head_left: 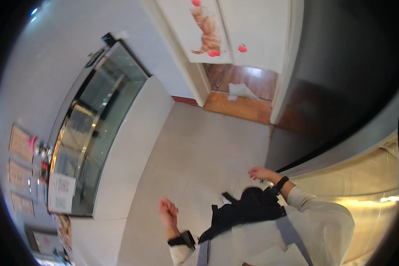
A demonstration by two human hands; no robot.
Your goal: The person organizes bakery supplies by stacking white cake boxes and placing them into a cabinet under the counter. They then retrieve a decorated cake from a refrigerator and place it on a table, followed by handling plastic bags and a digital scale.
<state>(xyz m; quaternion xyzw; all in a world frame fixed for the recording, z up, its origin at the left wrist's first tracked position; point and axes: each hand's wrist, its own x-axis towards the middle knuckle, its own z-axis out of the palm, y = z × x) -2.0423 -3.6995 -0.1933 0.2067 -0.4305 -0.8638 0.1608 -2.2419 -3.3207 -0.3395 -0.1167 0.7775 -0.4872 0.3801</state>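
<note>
My left hand (168,210) is at the lower middle, its fingers curled loosely, over the pale tiled floor (186,156). A black band with a small box sits on that wrist. On the right, my right hand (260,173) is held out with bent fingers, near the dark glossy panel (319,109), and also wears a black wristband (282,182). I see no object in either hand, though the left palm is hidden. Between them, a black harness or bag (246,211) hangs at my front over light clothing.
A glass display case (113,99) on a white base runs along the left. Ahead, a white curtain (256,30) with a cat print hangs in a doorway above a wooden floor (239,105). A lit, yellowish glass-fronted unit (362,199) stands at the right.
</note>
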